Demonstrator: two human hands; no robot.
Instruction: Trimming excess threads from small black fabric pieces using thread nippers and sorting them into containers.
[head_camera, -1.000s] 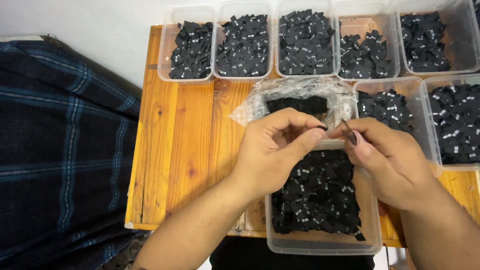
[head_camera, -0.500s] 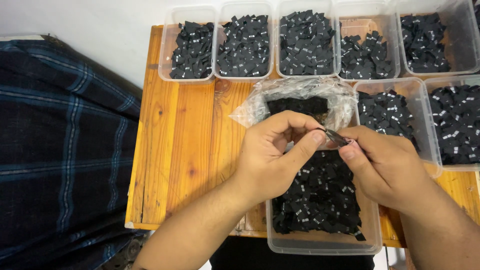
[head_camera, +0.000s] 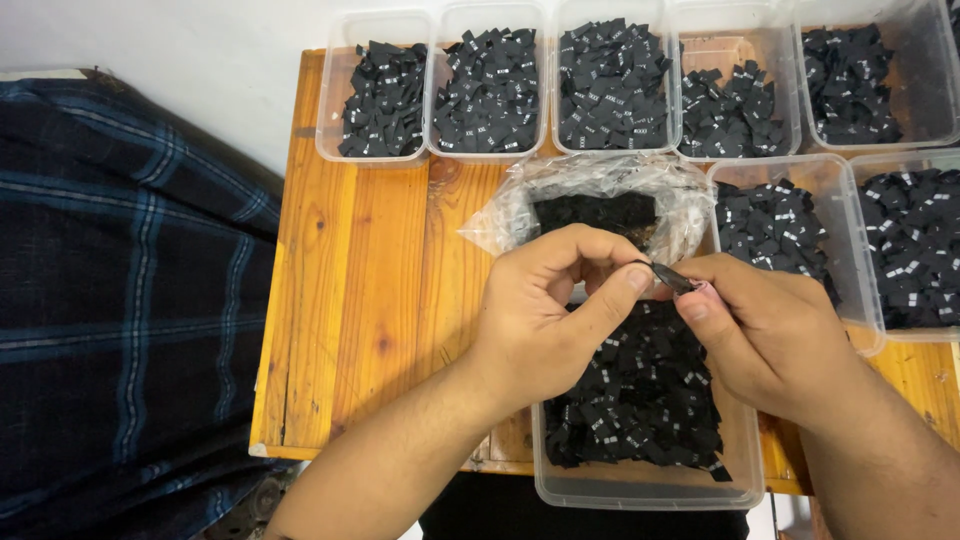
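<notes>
Wooden table (head_camera: 350, 300) was crowded with tubs. One black label (head_camera: 672, 277) was pinched between left hand (head_camera: 545, 310) and right hand (head_camera: 770, 335) fingertips, above the near tub (head_camera: 645, 490). Bare wood was left leftward.

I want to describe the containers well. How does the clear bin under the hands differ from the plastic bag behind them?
The clear bin is rigid, with straight walls and an open top; the plastic bag is soft and crumpled. The bin holds loose, scattered black labels with small white marks; the bag holds a compact dark stack. The bin overhangs the wooden table at its near edge; the bag lies fully on it. Both are transparent and hold black pieces.
</notes>
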